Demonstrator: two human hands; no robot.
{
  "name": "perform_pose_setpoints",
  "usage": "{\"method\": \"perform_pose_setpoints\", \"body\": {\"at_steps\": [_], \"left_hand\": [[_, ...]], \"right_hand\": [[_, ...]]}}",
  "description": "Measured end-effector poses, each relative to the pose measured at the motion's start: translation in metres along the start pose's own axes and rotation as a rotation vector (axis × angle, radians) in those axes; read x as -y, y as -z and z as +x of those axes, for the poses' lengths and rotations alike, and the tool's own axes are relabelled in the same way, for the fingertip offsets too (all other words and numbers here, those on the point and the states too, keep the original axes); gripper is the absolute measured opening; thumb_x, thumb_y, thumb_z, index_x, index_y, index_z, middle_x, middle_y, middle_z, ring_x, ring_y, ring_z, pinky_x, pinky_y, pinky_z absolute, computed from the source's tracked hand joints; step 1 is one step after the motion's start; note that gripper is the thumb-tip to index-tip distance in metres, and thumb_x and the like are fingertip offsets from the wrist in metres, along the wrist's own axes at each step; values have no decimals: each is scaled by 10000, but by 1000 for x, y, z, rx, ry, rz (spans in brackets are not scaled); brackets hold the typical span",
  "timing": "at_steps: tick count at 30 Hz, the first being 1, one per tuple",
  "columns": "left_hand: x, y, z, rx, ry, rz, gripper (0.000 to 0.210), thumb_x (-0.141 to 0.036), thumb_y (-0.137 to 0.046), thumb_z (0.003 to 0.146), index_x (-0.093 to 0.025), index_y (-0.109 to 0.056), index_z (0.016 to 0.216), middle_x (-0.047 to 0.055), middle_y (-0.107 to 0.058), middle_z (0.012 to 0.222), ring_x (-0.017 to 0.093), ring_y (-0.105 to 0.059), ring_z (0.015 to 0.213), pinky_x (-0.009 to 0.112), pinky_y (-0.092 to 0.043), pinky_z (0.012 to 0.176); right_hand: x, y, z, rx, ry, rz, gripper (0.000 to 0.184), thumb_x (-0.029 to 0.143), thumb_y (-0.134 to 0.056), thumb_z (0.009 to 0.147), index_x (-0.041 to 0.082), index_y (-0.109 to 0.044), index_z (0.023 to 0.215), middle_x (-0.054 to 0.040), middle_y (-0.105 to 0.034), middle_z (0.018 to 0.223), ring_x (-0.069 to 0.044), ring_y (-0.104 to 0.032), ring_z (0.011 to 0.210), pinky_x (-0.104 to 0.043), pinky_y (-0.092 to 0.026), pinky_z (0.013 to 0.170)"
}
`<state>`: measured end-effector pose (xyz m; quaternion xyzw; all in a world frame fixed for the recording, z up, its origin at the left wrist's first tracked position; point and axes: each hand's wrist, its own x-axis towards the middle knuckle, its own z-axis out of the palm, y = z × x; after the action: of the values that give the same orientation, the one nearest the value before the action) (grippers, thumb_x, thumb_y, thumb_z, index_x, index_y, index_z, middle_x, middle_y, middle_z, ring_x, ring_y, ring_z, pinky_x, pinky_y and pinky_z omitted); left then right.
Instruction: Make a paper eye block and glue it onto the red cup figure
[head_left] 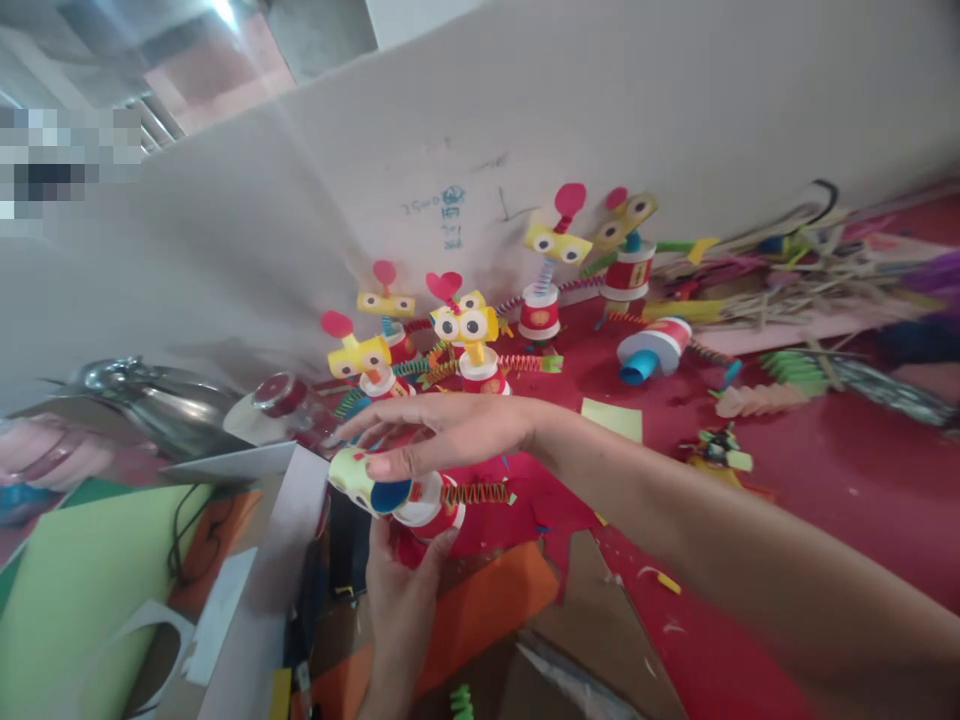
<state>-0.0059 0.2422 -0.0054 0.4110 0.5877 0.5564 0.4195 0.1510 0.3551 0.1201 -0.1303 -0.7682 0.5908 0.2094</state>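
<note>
My left hand [409, 585] is closed round the base of a red and white paper cup figure [429, 507], tilted to the left. The figure has a coiled paper arm [480, 493] at its right side and a blue paper neck [391, 497]. My right hand [450, 435] reaches over from the right. Its thumb presses on the figure's pale yellow paper head [351, 474], while the fingers curve over the far side. The head's eye discs are partly hidden. Behind my hands stand several similar cup figures [484, 375] with yellow heads and red paper tops.
A headless cup figure [660, 347] lies on the red tabletop [810, 540]. Loose straws and sticks [817, 250] heap up at right. Left are a metal kettle [161, 405], a glass jar [289, 405], a white box [277, 520] and yellow-green paper [90, 580]. A grey partition [660, 100] rises behind.
</note>
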Motion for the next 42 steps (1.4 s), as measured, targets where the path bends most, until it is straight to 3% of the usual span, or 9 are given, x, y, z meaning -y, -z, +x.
{"method": "perform_pose_setpoints", "body": {"at_steps": [12,28,32,38,42], "left_hand": [[6,-1,-3,-37,-1,11,695,-273,-811,663,-225,-517,1291,102,-675,1181,241,-657,1071,392,-502,961],[1,-4,-3,-16,-45,9,731,-244,-799,707,-282,-472,1359,91,-619,1294,240,-609,1171,400,-478,1010],[0,-5,-4,-1,-32,3,680,-244,-791,717,-263,-498,1330,90,-650,1241,226,-646,1099,399,-495,986],[-2,-6,-5,-22,-21,-2,680,-255,-805,694,-264,-517,1309,80,-658,1221,215,-663,1056,391,-498,978],[-3,-6,-4,-21,8,3,642,-259,-810,692,-243,-542,1274,76,-683,1152,202,-678,1007,379,-510,956]], "right_hand": [[-14,2,0,28,81,36,481,336,-643,890,191,-512,1330,-88,-553,1357,-196,-535,1225,-262,-474,939],[-22,1,-14,-48,121,126,470,295,-667,875,179,-529,1309,-82,-590,1317,-187,-548,1213,-264,-462,956],[-21,0,-17,-85,120,118,428,300,-662,877,214,-559,1283,-59,-613,1299,-183,-567,1193,-259,-467,941],[-23,5,-23,-148,105,18,356,260,-632,887,235,-600,1241,-46,-626,1295,-182,-586,1168,-254,-490,906],[-34,6,-20,-220,-29,-223,280,135,-547,911,178,-660,1164,-72,-675,1211,-168,-629,1056,-259,-491,855]]}}
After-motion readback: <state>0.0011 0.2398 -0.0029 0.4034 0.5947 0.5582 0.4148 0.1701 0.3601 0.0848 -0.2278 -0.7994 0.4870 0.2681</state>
